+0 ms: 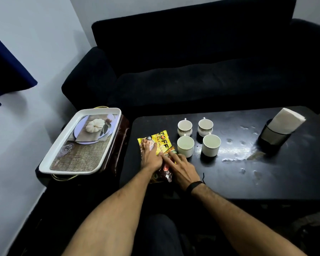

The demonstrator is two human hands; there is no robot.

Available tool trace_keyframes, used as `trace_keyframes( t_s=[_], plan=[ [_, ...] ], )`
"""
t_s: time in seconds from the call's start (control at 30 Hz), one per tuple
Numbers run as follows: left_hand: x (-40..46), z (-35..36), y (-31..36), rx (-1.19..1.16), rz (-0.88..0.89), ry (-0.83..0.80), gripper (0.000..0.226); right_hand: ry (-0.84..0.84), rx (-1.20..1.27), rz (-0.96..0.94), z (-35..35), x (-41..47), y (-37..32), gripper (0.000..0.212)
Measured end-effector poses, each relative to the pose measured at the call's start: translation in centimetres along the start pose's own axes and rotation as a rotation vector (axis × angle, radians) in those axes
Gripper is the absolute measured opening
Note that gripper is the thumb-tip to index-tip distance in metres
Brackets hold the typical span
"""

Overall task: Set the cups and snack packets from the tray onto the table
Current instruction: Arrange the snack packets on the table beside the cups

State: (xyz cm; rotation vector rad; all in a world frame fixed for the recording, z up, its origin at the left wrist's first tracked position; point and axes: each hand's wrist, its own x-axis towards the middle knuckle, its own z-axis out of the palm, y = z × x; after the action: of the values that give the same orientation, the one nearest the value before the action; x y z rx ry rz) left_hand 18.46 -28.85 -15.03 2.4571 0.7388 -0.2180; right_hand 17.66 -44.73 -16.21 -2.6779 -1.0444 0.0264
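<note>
Both hands lay flat and spread, gripping nothing, the left hand [151, 157] and right hand [183, 168] pressing the snack packets [160, 145] on the black table [266, 172], four cups [199, 137] just beyond, the white tray [63, 154] leftward.

A home sitting room: a black upholstered sofa [192, 61] stands against plain white walls [35, 43], with a low dark coffee table [266, 172] before it, a napkin holder [277, 130] on the table, and a blue curtain [6, 71] hanging at the left.
</note>
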Motion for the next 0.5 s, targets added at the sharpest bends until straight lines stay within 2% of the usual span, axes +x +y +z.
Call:
trace_keyframes(
  t_s=[0.07, 0.2, 0.27, 0.33, 0.4, 0.43, 0.5],
  plan=[
    [1.0, 0.4, 0.2, 0.002, -0.04, -0.019, 0.06, -0.025, -0.037, 0.012, 0.2, 0.4, 0.5, 0.08],
    [3.4, -0.4, 0.6, 0.094, -0.054, -0.074, 0.064, -0.066, -0.106, -0.041, 0.5, 0.8, 1.1, 0.06],
    [4.7, -1.1, 0.4, 0.145, -0.056, -0.066, 0.065, -0.063, -0.129, -0.043, 0.9, 0.7, 1.1, 0.06],
    [5.5, -1.7, 0.3, 0.149, -0.064, 0.066, 0.062, -0.05, -0.162, -0.025, 1.3, 0.4, 0.8, 0.066],
    [5.5, -1.5, 0.5, 0.123, -0.08, 0.32, 0.054, -0.04, -0.187, -0.021, 2.2, 0.3, 0.3, 0.07],
    [5.3, -1.2, 0.7, 0.123, -0.098, 0.397, 0.057, -0.035, -0.189, -0.019, 2.6, 0.3, 0.0, 0.069],
    [5.1, -0.4, 1.3, 0.068, -0.167, 0.383, 0.076, -0.016, -0.174, 0.01, 3.1, 0.5, -0.3, 0.069]
  ],
)
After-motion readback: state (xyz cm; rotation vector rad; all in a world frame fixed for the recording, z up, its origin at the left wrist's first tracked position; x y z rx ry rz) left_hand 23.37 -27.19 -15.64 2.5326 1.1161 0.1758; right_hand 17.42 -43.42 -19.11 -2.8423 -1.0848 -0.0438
